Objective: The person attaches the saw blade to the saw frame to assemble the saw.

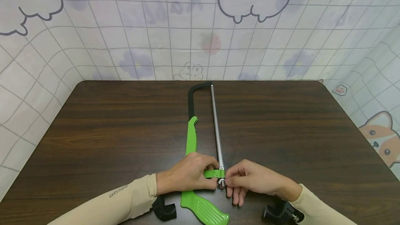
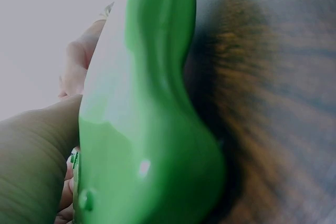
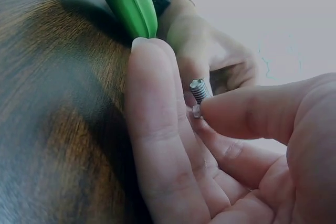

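A hacksaw lies on the table with its green handle (image 1: 203,206) toward me and its black front frame (image 1: 191,103) pointing away. Its silver blade bar (image 1: 216,124) runs along the right side to a green end bracket (image 1: 214,173). Across the frame, my left hand (image 1: 195,173) grips the saw at this bracket, fingers and thumb curled about it. My right hand (image 1: 250,180) pinches the wing nut (image 1: 221,183) between thumb and index finger. In the right wrist view a threaded bolt (image 3: 198,90) sticks out past the thumb tip. Close up, the green handle (image 2: 157,129) fills the left wrist view.
The dark wooden table (image 1: 125,124) reaches back to a wall covered by a white gridded cloth (image 1: 175,37) with cartoon prints. Black wrist mounts (image 1: 164,209) sit under both forearms, close to the near part of the table.
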Demonstrator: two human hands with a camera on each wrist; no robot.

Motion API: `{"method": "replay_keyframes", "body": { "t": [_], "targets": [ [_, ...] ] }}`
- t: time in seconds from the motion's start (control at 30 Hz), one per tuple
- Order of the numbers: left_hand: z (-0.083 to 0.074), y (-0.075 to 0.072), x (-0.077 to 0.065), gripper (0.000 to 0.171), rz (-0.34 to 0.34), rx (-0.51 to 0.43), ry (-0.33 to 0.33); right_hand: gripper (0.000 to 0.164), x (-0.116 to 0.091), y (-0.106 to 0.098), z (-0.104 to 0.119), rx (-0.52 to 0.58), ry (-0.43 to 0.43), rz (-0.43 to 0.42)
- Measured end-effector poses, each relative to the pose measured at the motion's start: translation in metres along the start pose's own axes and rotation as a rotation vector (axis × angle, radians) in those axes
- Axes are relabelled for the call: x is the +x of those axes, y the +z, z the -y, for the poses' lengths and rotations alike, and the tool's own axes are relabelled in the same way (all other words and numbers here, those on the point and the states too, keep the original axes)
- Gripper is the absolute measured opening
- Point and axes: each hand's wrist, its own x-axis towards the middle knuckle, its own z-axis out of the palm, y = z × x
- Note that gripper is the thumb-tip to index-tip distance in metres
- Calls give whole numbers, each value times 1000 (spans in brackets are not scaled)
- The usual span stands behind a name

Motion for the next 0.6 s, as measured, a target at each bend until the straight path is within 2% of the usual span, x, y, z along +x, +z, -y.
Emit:
{"method": "replay_keyframes", "body": {
  "t": [0.23,0.6],
  "targets": [
    [0,-1,0,21,14,-20,-21,39,1,-1,-2,-28,7,-9],
    [0,0,0,21,13,-16,-17,33,1,4,0,-70,60,-70]
  ]
}}
